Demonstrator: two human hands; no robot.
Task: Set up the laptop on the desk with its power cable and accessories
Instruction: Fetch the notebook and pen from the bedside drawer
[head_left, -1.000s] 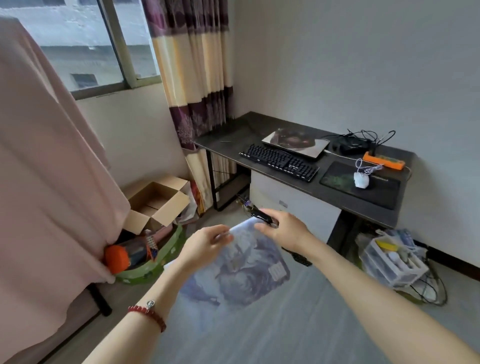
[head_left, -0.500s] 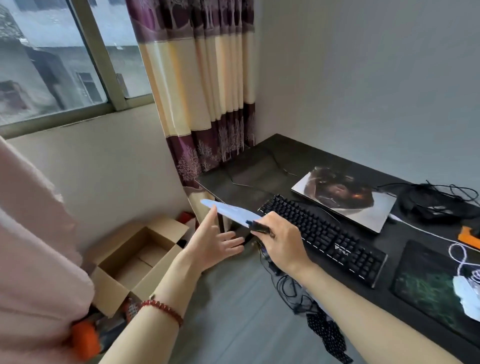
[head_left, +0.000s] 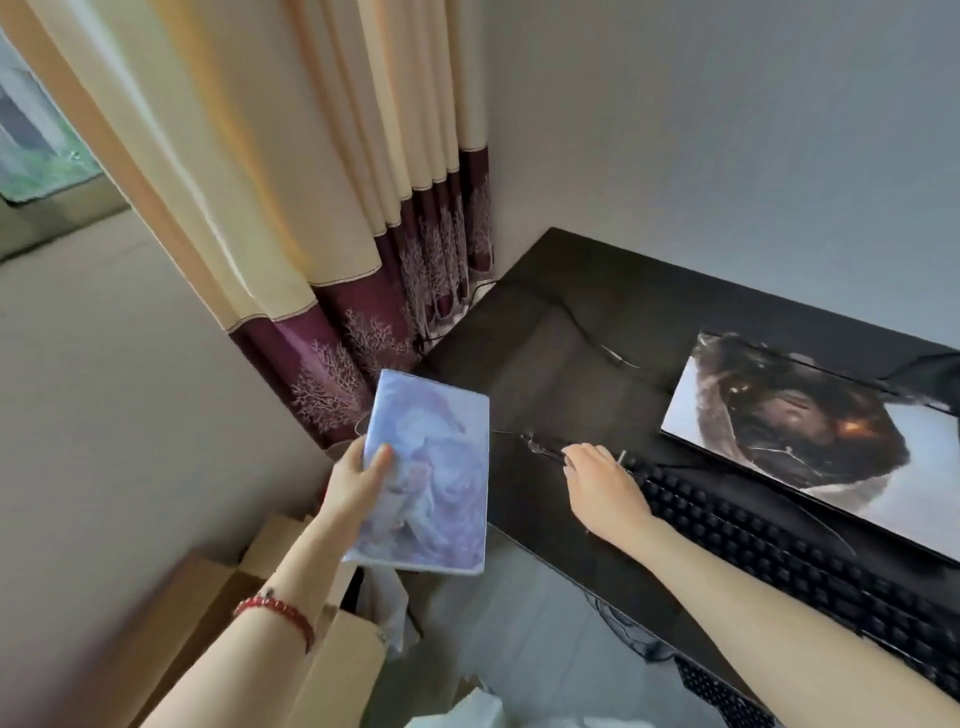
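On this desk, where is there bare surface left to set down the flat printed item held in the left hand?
The desk is bare at its left end, between the curtain, the wall and the closed laptop, with one thin cable crossing it. The front right is crowded: the keyboard, with the right hand at its left end.

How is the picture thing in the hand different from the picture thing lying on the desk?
The blue-purple board is held up in the left hand, off the desk's edge; the closed laptop lies flat on the desk. The board's picture is pale and misty; the laptop's shows a dark shape on white. No hand touches the laptop. Both are flat rectangles covered with printed art.
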